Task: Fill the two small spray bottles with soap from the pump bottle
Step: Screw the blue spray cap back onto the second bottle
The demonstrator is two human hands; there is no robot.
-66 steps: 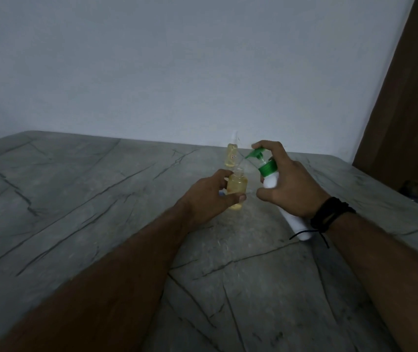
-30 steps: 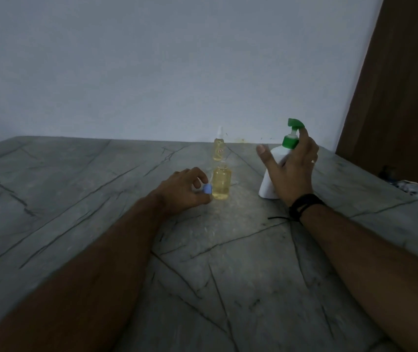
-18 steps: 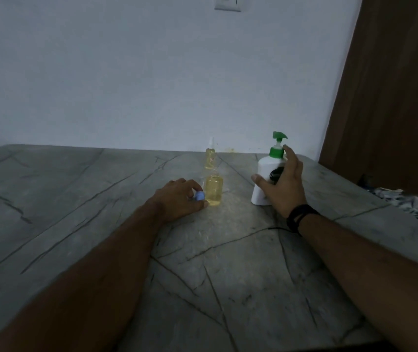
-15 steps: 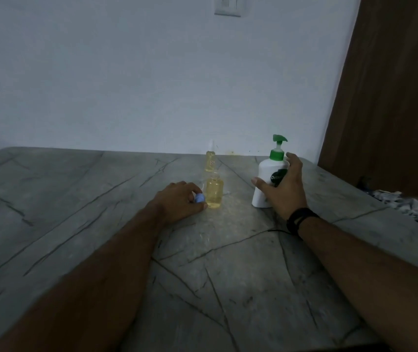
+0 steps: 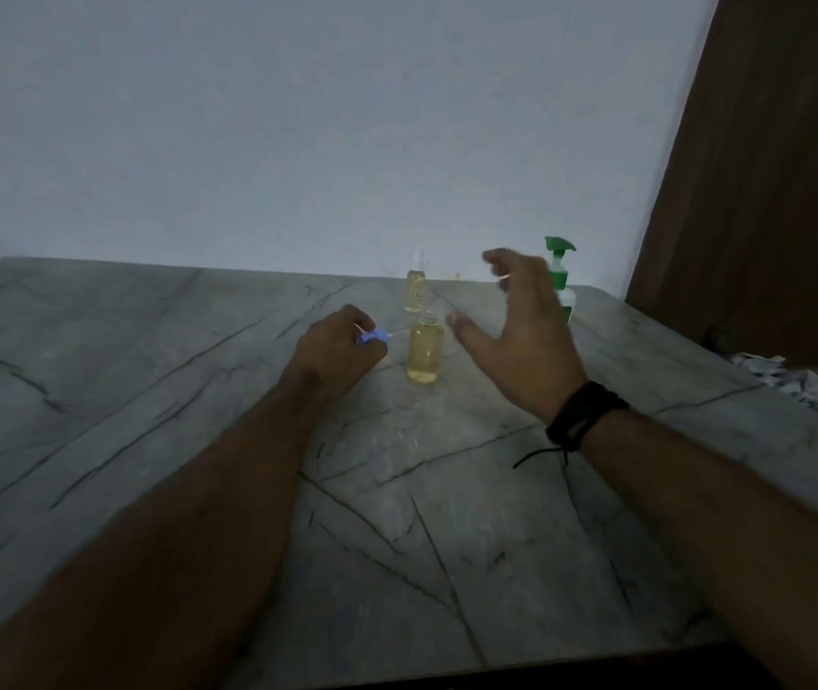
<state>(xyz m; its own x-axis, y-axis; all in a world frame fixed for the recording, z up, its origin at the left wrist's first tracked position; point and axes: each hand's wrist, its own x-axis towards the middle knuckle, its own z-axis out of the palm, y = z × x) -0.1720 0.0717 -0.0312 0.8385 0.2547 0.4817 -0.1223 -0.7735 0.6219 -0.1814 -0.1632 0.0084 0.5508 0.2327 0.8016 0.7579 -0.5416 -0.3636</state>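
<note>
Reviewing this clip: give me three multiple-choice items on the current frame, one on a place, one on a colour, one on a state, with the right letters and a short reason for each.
1. Where does the pump bottle stand?
A. behind the right hand, near the table's far edge
B. in front of the left hand
C. lying on its side at the table's near edge

2. What colour is the pump head?
A. blue
B. green
C. white

3. What state is the nearer spray bottle in?
A. capped and empty
B. held tilted in the air
C. upright on the table, neck open, yellow liquid inside

Answers:
1 A: the bottle shows just past the right hand's fingers, by the wall.
2 B: the head is plainly green above the white body.
3 C: the neck is bare, and the left hand holds the blue spray cap beside it.
</note>
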